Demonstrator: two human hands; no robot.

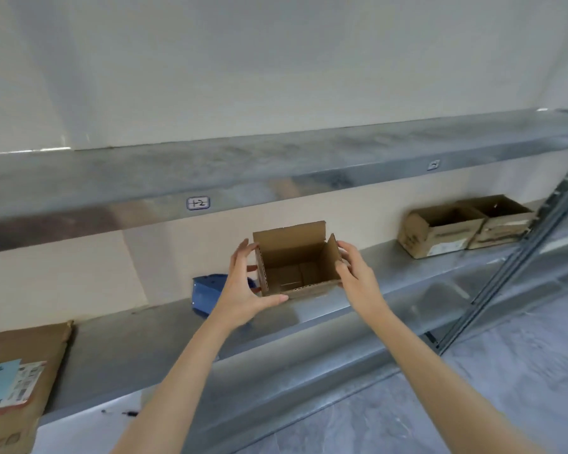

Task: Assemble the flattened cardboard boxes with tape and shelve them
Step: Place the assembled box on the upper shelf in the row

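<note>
Reaching forward, the person holds a box between both hands. The left hand grips its left wall with the thumb under the front edge, and the right hand curls round its right wall. The box is upright over the shelf, mouth up, rear flap standing, long axis left to right along the shelf; whether it touches the metal cannot be told. A carton lies near left. A blue object sits just behind the left hand. 2 open boxes stand touching, far right. The upper shelf bears a label.
</note>
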